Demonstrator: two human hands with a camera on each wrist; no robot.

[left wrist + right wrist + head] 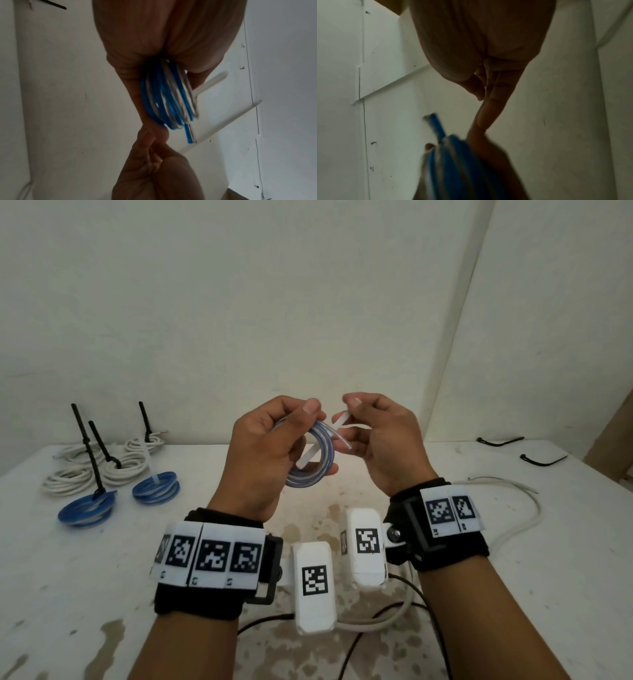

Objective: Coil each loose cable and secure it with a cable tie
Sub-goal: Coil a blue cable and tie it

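Observation:
My left hand (274,440) grips a small coil of blue-and-white cable (317,460) held above the table. A white cable tie (310,455) passes through the coil's middle. My right hand (373,433) pinches the tie's upper end (342,419) between thumb and fingers, just right of the coil. In the left wrist view the coil (168,97) hangs out of the left palm, and the white tie (211,82) sticks out to its right. The right wrist view shows the blurred coil (453,162) low in the frame, with the right fingers (488,115) reaching towards it.
At the table's left lie two tied blue coils (156,491) and several white coils (120,467) with black ties (97,453) standing up. A loose white cable (507,508) trails at the right. Two black ties (500,441) lie at the far right on a white sheet.

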